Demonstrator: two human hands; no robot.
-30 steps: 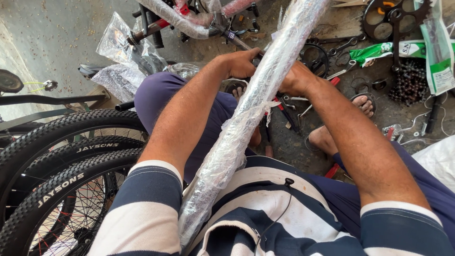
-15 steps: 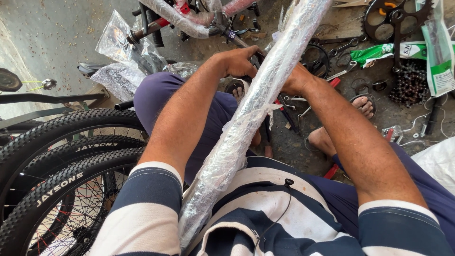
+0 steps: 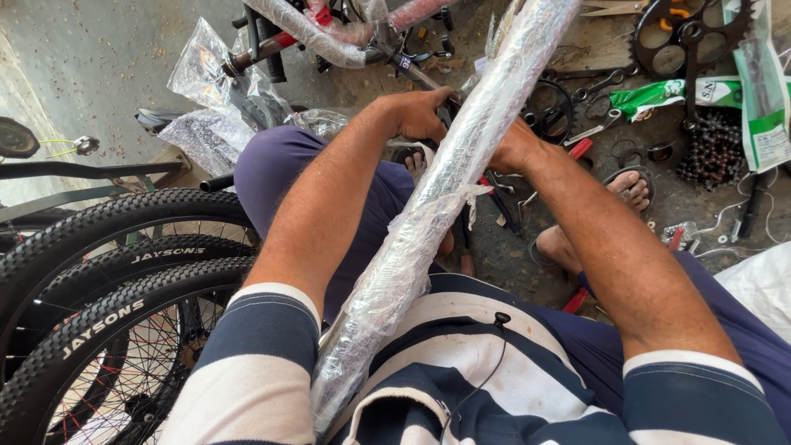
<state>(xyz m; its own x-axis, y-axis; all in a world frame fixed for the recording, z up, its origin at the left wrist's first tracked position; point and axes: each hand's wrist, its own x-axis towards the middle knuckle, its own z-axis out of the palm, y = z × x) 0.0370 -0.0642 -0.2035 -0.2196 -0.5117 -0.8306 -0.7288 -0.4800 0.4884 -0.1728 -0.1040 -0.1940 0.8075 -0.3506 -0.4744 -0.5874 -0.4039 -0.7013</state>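
Head view is looking down over a striped shirt (image 3: 461, 363) at two bare forearms reaching forward over a long tube (image 3: 437, 206) wrapped in clear plastic, which is running diagonally from the person's chest at the bottom up toward the top edge, right of centre. Left hand (image 3: 422, 114) is lying just left of the tube, about two thirds of the way up its length, its fingers curling downward on something dark below it; what it is closing on is too hidden to tell. Right hand (image 3: 515, 147) is pressing against the tube's right side at about the same height, but the fingers are going behind the wrap, so how far that grip is closed cannot be told. Knees in dark blue trousers are spreading to either side of the tube, and a bare foot in a sandal (image 3: 630, 188) is resting on the concrete floor (image 3: 107, 58) to the right. Three knobbly black tyres (image 3: 115, 247) are standing together at lower left. A black chainring (image 3: 688, 33) is lying at upper right, with a green and white packet (image 3: 762, 99) just beside it and a pile of small dark parts (image 3: 713, 152) below. Another plastic-wrapped frame (image 3: 313, 33) is lying across the top.
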